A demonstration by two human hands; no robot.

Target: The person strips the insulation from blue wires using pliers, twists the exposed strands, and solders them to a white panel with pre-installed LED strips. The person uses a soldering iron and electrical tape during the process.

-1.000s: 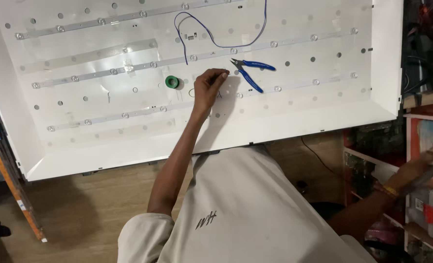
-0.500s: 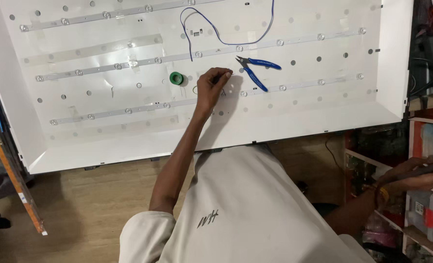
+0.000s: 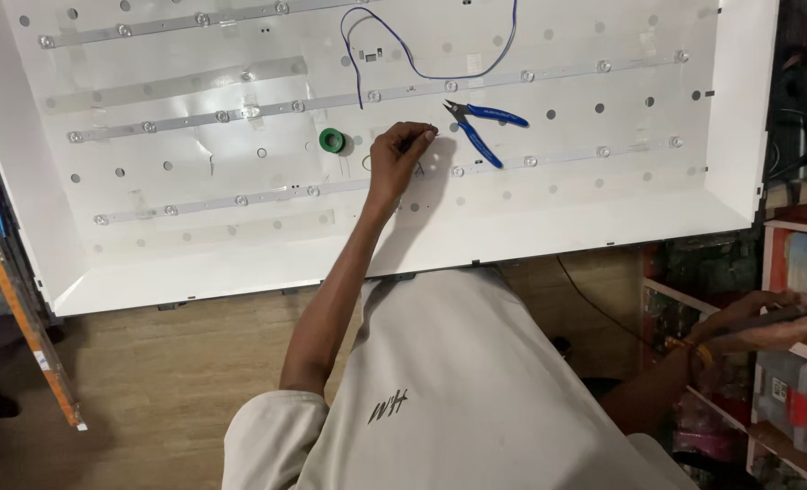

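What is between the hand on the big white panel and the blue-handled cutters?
Nothing visible. The left hand rests on the white panel, and the blue-handled cutters lie just to its right, with only bare panel and part of a thin grey light strip between them.

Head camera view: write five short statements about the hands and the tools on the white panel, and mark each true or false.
1. The left hand rests on the white panel. True.
2. The blue-handled cutters are held in the left hand. False: they lie on the panel, beside it.
3. The green roll lies left of the left hand. True.
4. The right hand is on the panel. False: it is off it, at the shelves, holding a dark slender tool.
5. The blue wire lies on the floor. False: on the panel.
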